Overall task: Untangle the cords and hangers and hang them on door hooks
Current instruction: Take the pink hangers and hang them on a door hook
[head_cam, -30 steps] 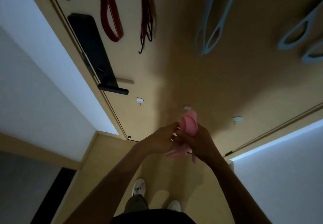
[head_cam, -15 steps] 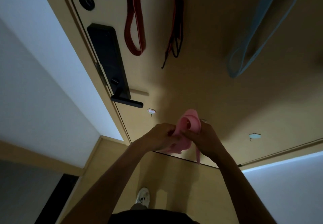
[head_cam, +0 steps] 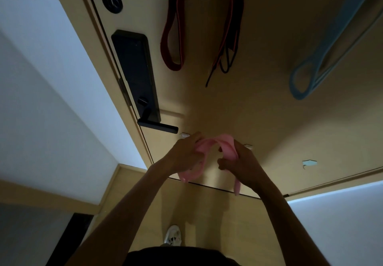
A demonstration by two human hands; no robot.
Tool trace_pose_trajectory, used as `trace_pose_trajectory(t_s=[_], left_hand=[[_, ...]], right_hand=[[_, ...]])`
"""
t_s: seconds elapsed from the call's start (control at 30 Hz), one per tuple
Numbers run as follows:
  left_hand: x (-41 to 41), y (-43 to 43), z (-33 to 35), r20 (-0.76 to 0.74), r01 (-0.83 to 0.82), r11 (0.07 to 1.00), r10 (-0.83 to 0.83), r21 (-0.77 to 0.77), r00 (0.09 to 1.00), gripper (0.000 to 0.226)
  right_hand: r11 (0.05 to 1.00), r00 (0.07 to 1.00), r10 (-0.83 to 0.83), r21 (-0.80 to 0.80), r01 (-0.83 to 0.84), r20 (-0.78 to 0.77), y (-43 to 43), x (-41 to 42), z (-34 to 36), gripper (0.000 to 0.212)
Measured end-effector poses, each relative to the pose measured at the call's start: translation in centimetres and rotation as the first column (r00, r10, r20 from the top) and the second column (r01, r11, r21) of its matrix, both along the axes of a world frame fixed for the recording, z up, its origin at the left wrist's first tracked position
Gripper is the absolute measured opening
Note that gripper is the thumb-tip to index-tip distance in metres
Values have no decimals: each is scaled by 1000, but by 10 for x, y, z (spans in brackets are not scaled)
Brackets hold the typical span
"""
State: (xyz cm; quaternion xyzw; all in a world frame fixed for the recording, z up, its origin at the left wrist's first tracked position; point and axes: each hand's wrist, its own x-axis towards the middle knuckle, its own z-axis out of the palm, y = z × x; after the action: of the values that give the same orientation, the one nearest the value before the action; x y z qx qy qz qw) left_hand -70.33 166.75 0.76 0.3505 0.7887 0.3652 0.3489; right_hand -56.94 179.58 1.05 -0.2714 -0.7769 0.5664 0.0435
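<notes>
Pink band (head_cam: 224, 144) stretched between left hand (head_cam: 184, 154) and right hand (head_cam: 241, 165), both gripping it

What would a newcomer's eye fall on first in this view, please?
The pink band, low at centre, gripped between the left hand and right hand before the door. Above, a red band hangs at top centre, a light blue band at upper right, with a black lock left.

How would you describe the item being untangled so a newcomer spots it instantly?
Find the tan door and look below its black lever handle. There the left hand and right hand grip a soft pink band. It alone is pink and held; the red band and blue band hang higher up.
</notes>
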Motion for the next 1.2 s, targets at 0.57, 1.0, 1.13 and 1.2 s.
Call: trace_pose_trajectory(t_s=[0.57,1.0,1.13,1.2], left_hand=[[-17,-14,-4,276,75,966,-144,246,950,29],[-23,-14,-20,249,55,992,-82,112,965,29],[-19,-13,-23,65,117,993,-119,34,991,32],[-16,-12,-25,-10,122,992,-122,38,993,34]], right_hand=[[969,967,235,54,-241,97,-7,-12,5,30],[968,962,209,102,-229,178,-1,-18,-13,24],[942,932,230,178,-286,281,1,-24,-21,24],[948,939,215,173,-267,269,0,-25,-25,25]])
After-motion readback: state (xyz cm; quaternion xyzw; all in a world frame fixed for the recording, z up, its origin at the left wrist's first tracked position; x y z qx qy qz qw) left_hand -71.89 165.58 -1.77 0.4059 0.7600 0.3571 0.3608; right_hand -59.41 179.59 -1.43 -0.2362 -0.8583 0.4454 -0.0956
